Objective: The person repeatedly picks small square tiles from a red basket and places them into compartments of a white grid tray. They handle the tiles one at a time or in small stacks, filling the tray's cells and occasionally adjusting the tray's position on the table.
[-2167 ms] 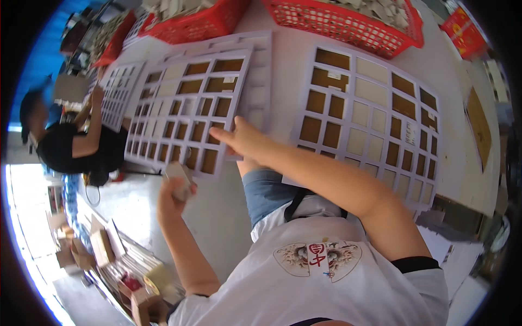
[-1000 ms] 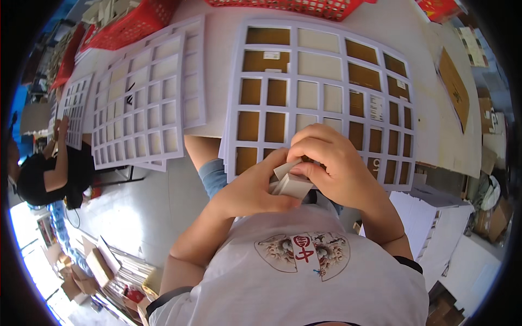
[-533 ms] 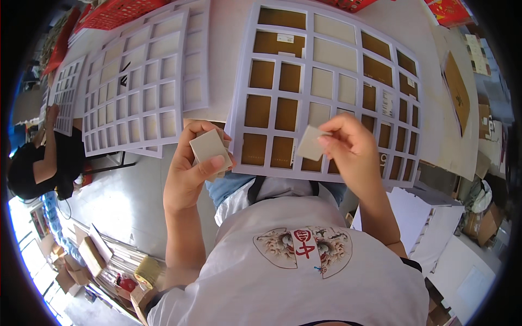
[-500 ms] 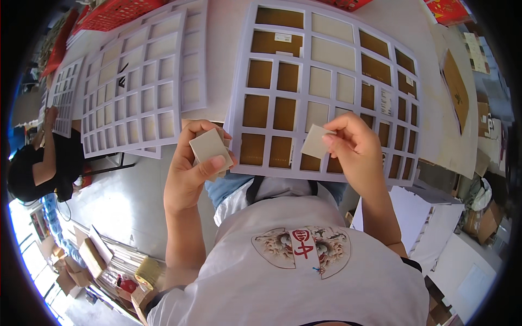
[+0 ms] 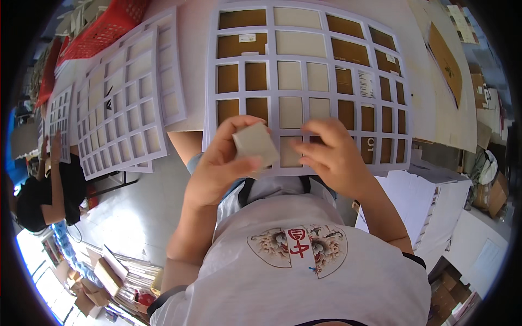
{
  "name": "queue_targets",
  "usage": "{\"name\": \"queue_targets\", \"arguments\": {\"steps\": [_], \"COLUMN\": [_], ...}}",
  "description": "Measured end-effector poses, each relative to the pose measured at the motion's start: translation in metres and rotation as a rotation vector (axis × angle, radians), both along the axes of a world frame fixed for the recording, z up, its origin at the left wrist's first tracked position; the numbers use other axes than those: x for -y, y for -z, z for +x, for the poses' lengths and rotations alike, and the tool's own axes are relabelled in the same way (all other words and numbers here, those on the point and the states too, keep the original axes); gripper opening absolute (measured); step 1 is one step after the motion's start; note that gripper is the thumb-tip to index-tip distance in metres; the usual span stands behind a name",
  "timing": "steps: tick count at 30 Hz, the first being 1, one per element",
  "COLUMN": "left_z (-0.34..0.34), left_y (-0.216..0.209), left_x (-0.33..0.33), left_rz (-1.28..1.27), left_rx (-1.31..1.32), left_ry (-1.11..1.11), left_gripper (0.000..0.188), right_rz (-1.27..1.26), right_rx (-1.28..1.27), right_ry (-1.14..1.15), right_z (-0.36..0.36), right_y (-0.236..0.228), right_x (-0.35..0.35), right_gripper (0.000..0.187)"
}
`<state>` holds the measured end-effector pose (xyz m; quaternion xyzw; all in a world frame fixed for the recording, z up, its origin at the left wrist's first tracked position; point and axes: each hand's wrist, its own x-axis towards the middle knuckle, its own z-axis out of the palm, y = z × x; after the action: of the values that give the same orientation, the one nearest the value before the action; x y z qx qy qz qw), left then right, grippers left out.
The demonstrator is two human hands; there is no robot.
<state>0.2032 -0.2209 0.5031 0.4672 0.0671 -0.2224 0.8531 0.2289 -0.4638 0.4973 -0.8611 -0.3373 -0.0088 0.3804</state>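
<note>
My left hand (image 5: 209, 171) grips a small stack of square beige tiles (image 5: 254, 144) over the near edge of a white grid frame (image 5: 209, 89). Fingers spread and slightly blurred, my right hand (image 5: 340, 157) is over the frame's near row, holding nothing that I can see. Beside its fingertips a beige tile (image 5: 291, 157) lies in a near-row compartment. Further up, the same column holds more beige pieces, small squares and wider panels (image 5: 300, 43). The compartments on both sides show brown cardboard (image 5: 242, 46). My right hand hides some of the near row.
Other white grid frames (image 5: 159, 89) filled with beige pieces lie overlapping at the left. Beyond them is a red plastic basket (image 5: 106, 32). A brown cardboard sheet (image 5: 446, 65) rests at the table's right side. Another person (image 5: 51, 198) works at the far left.
The tile in my right hand has left its fingers, and one now lies in the near row. My left hand moved right with its stack. The frame appears further left in view.
</note>
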Motion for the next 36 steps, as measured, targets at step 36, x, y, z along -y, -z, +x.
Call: {"name": "queue_targets", "arguments": {"steps": [36], "left_z": [0.019], "left_y": [0.003], "left_x": [0.037], "left_rz": [0.105], "left_rx": [-0.013], "left_ry": [-0.004], "left_gripper": [0.045], "right_rz": [0.334], "right_rx": [-0.310], "right_ry": [0.423], "right_z": [-0.010], "right_y": [0.015], "right_x": [0.023], "right_gripper": [0.013]}}
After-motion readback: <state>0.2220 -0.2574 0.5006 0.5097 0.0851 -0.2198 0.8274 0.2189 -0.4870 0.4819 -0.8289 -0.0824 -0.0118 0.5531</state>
